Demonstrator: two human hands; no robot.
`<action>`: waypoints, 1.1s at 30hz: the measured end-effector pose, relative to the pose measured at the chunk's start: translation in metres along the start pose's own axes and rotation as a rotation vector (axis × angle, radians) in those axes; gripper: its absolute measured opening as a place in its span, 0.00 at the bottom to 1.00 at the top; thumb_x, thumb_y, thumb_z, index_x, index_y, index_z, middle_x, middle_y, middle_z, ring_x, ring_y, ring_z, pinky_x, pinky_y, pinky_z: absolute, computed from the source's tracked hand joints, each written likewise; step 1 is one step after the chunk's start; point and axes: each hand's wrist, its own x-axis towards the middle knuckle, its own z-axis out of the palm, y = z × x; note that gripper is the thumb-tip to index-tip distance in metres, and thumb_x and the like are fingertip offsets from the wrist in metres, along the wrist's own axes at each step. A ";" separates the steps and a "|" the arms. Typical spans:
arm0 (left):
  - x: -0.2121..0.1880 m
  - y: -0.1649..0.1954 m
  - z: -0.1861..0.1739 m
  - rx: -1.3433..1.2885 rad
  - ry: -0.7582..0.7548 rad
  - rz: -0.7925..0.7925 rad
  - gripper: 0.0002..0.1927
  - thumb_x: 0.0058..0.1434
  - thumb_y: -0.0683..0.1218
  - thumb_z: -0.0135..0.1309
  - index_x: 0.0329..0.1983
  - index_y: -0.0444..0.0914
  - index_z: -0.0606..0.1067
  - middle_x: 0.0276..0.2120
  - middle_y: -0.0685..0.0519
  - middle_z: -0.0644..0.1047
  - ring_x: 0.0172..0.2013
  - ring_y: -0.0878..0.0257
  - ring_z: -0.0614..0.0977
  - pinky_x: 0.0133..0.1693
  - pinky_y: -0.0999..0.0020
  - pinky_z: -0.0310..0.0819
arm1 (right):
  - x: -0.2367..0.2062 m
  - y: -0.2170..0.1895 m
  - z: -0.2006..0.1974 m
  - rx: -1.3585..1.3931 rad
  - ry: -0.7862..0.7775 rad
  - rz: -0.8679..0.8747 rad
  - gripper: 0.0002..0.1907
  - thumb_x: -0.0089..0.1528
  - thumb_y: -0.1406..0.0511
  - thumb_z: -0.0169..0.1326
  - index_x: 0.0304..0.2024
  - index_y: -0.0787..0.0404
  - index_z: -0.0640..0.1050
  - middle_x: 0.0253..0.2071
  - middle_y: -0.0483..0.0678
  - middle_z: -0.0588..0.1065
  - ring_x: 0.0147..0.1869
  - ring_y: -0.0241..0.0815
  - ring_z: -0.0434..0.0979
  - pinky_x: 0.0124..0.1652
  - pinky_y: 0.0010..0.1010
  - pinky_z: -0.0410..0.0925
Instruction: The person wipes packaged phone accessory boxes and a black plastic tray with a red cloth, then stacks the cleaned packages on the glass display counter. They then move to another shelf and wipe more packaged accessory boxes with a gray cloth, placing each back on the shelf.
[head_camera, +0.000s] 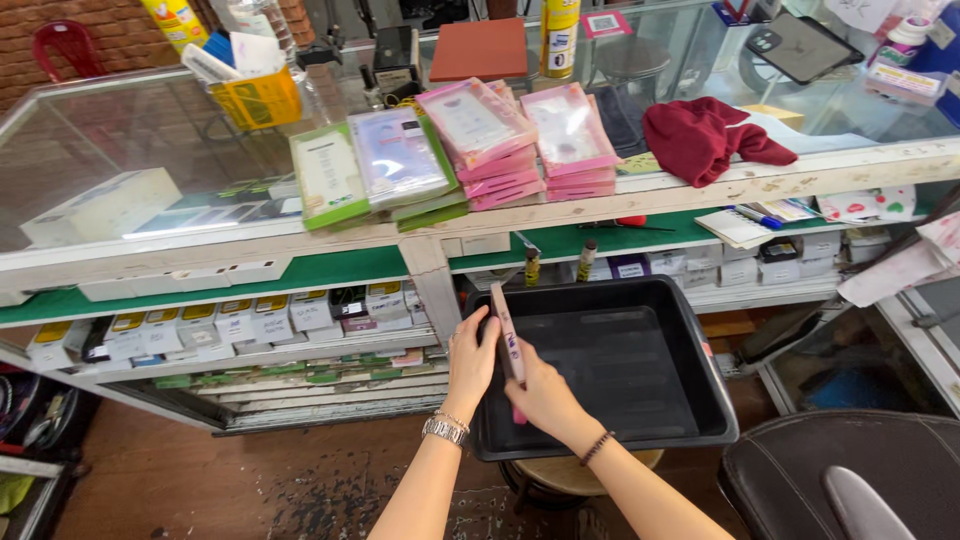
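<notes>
Both of my hands grip a flat pink phone-case package (505, 335), seen edge-on, at the left rim of a black plastic tray (640, 300). My left hand (471, 362) wears a metal watch and holds the package from the left. My right hand (541, 392), with a bead bracelet on the wrist, holds it from the right, over the tray's near-left corner. The tray rests on a round wooden stool (570, 472) and looks empty inside.
A glass display counter (150, 140) carries stacks of pink, green and clear phone-case packages (470, 135), a dark red cloth (705, 135), a yellow basket (258, 97) and a spray can. Shelves below hold small boxes. A black leather seat (850, 470) stands at lower right.
</notes>
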 end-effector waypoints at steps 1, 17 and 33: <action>0.001 -0.006 -0.003 0.068 -0.017 0.022 0.25 0.65 0.55 0.55 0.62 0.40 0.74 0.59 0.42 0.74 0.59 0.43 0.72 0.60 0.53 0.62 | 0.005 0.003 0.008 -0.044 -0.112 0.026 0.41 0.56 0.60 0.58 0.70 0.56 0.59 0.44 0.60 0.78 0.44 0.56 0.84 0.45 0.39 0.75; 0.024 0.013 -0.029 0.035 0.122 0.081 0.25 0.63 0.51 0.57 0.61 0.36 0.72 0.55 0.40 0.74 0.56 0.44 0.74 0.58 0.54 0.66 | 0.107 -0.023 -0.088 0.118 -0.203 -0.007 0.20 0.60 0.55 0.55 0.42 0.65 0.84 0.36 0.54 0.84 0.35 0.45 0.84 0.36 0.37 0.75; 0.102 0.152 -0.040 -0.647 -0.011 0.088 0.18 0.74 0.52 0.46 0.48 0.36 0.81 0.37 0.48 0.85 0.34 0.64 0.82 0.38 0.67 0.77 | 0.255 -0.089 -0.215 0.522 -0.114 -0.084 0.20 0.65 0.61 0.61 0.50 0.72 0.79 0.37 0.47 0.77 0.40 0.36 0.75 0.37 0.27 0.69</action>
